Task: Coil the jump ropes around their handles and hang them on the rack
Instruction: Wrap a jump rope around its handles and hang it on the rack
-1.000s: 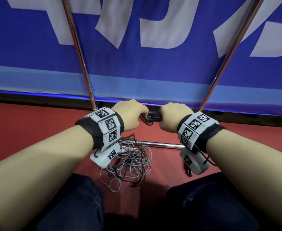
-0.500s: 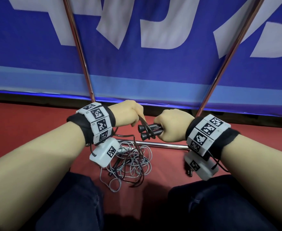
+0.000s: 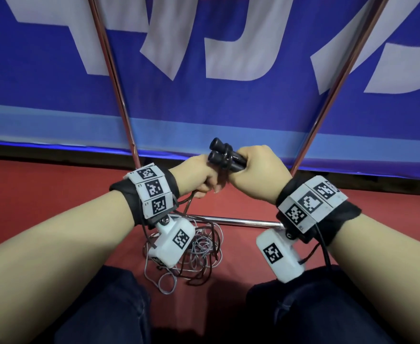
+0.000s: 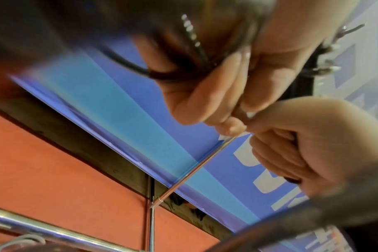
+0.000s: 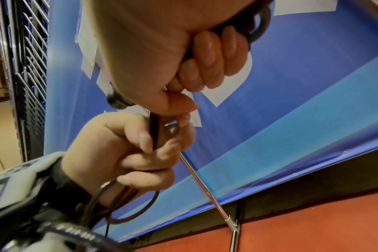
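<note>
Black handles (image 3: 225, 156) in right grip (image 3: 256, 175); left grip (image 3: 199, 180) pinches rope (image 5: 154, 133); lettering unreadable.

Open floor (image 3: 42, 199) lies left of the rack's low crossbar (image 3: 238, 221), where tangled ropes (image 3: 199, 254) crowd its left end

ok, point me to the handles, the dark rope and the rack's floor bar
handles (image 3: 222, 155), head view, flared ends above the right fist
dark rope (image 5: 149, 209), right wrist view, loop below the left hand
floor bar (image 3: 241, 221), head view, mid-span
</note>
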Demonstrator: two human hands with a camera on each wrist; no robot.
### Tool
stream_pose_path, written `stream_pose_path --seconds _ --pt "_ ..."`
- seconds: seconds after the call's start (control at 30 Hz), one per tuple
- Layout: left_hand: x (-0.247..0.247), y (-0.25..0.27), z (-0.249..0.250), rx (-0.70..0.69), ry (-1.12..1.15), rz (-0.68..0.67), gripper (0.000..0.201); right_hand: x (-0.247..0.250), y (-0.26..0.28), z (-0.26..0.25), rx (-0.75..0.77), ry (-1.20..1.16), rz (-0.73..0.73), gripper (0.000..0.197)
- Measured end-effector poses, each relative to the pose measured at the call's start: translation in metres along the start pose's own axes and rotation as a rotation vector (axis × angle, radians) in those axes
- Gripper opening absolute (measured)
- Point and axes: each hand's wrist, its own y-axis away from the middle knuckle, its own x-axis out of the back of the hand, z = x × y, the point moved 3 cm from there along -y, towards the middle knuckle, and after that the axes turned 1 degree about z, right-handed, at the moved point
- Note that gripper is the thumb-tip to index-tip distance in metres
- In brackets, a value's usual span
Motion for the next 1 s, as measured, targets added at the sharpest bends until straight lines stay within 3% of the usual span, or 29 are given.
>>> stream_pose_path --seconds 0.17,0.47,0.53,0.63,0.73,0.83,1.0 --pt "-0.013 -0.002 0.000 0.014 0.075 -0.059 0.009 0.003 -0.006 0.004 -0.109 0.090 0.026 0.024" --pt "-0.007 -0.011 -0.008 -0.018 -0.131 -0.028 0.014 -0.002 -0.023 0.003 -0.231 0.202 -0.028 0.008" --pt "-0.010 -0.007 -0.012 -0.047 -0.277 -0.056 0.010 0.001 -0.027 0.010 -0.259 0.254 0.000 0.004" --pt "-0.017 0.000 -0.015 -0.124 -0.582 -0.099 0.010 0.008 -0.029 0.033 -0.302 0.382 0.005 0.012" --pt "-0.008 -0.001 -0.008 -0.198 -0.725 0.019 0.017 0.003 -0.025 0.044 -0.260 0.527 -0.070 0.012" --pt "0.009 0.000 0.000 -0.300 -0.957 0.185 0.017 -0.011 -0.019 0.034 -0.128 0.674 -0.135 0.017" --pt "0.029 -0.003 0.007 -0.458 -1.106 0.358 0.032 -0.036 -0.005 0.012 0.108 0.759 -0.308 0.009"
